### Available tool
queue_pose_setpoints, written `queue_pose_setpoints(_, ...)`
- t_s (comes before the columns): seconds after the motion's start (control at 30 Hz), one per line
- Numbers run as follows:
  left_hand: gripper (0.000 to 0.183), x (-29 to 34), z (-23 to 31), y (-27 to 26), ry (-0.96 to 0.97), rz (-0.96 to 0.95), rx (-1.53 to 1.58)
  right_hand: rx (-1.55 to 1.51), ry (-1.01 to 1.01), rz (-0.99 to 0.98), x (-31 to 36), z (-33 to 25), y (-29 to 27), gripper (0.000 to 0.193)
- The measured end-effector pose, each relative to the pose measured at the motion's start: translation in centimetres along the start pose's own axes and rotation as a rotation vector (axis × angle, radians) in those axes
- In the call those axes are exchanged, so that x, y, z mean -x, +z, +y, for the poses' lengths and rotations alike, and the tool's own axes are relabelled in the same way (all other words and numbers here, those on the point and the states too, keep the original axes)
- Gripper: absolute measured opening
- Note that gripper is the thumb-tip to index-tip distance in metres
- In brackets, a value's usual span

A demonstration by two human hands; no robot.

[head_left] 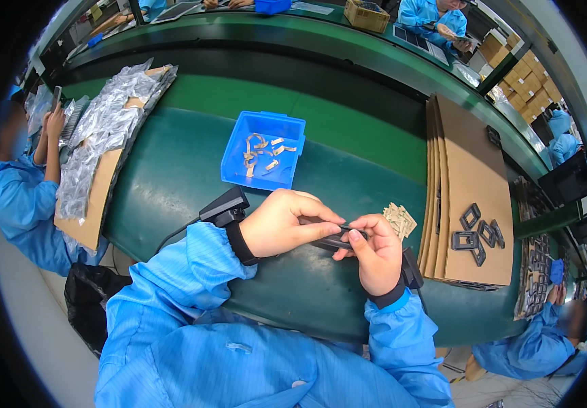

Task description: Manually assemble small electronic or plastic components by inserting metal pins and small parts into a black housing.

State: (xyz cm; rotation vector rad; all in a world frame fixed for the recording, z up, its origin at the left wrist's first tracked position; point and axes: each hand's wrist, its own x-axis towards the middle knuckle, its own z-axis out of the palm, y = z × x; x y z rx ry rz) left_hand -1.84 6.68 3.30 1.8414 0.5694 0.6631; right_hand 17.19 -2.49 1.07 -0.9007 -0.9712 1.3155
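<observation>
Both of my hands meet above the green table, gripping one small black plastic part (329,241) between them. My left hand (281,223) wraps its fingers and thumb around the part's left end. My right hand (379,253) pinches the other end between thumb and fingers. Most of the part is covered by my fingers, so its full shape is hidden. Beyond my hands stands a blue bin (258,182) with several curled tan strips (250,162) inside. A pile of small tan strips (400,219) lies just past my right hand.
Stacked cardboard sheets (467,156) at right carry several black frames (456,241). Clear plastic bags (106,112) cover cardboard at left. Black devices (225,206) are strapped at my wrists, with a cable at the left one. Co-workers in blue (25,204) sit on both sides and across.
</observation>
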Motion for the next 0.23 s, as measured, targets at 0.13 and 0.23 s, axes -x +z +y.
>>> queue_pose_setpoints(0.13,0.02,0.05,-0.17,0.14,0.003,0.012,0.033,0.045,-0.043,0.001,0.04,0.38,-0.14,0.013)
queue_pose_setpoints(0.23,0.015,0.26,0.14,0.86,0.052,0.055,-0.198,0.127,-0.006,0.115,0.08,0.49,-0.21,0.013)
